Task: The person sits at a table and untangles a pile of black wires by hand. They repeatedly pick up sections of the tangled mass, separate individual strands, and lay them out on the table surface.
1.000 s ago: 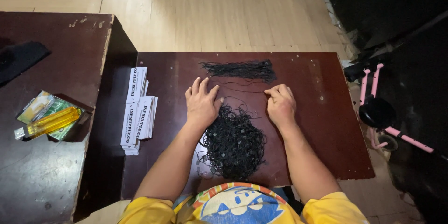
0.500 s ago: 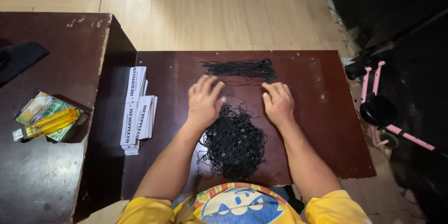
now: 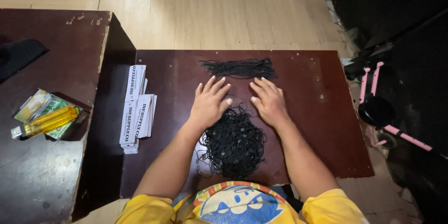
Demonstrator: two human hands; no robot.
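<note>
Both hands are lying flat, fingers spread and gripping nothing, on the dark brown wooden table point(image 3: 317, 126): the left hand point(image 3: 210, 103) and right hand point(image 3: 268, 103) are pressing either side of the top of a tangled heap of black cords point(image 3: 232, 142). A straightened bundle of black cords point(image 3: 240, 68) is lying just beyond the fingertips

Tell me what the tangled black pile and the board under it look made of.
Tangled black pile: thin matte cord or elastic string, judging by fine loose loops. Dark brown board: probably laminated wood, with a dull sheen and chipped pale spots.
</note>
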